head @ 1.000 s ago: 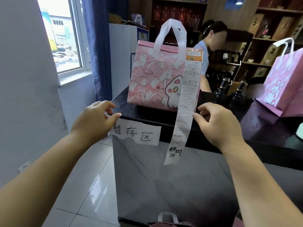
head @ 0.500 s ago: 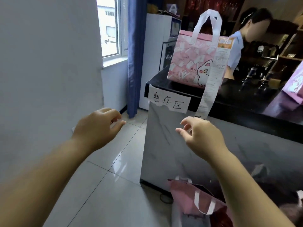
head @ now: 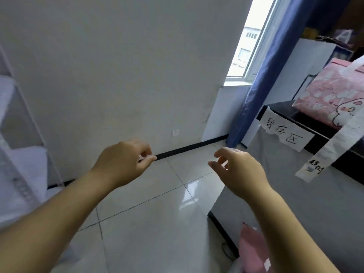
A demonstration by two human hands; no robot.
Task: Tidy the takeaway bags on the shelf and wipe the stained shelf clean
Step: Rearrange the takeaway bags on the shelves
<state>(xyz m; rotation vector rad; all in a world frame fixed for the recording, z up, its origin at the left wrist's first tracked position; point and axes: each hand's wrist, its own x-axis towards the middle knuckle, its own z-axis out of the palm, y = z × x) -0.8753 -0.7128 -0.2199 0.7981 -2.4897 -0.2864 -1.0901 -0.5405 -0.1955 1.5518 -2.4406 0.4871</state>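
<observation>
Tile floor (head: 149, 223) | L hand (head: 120, 164), R hand (head: 240, 170) empty | pink bag (head: 331, 95) on counter (head: 280, 109)

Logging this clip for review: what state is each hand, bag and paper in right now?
Left hand: empty, fingers loosely curled.
Right hand: empty, fingers loosely curled.
Pink bag: upright on the counter.
Receipt: hanging from that bag, past the counter edge.
Sign: stuck to the counter edge.
Floor bag: by the counter's base, partly cut off.

Pink cat-print takeaway bag (head: 325, 91) stands on black countertop (head: 281, 110) — long receipt (head: 334, 146) dangling.
</observation>
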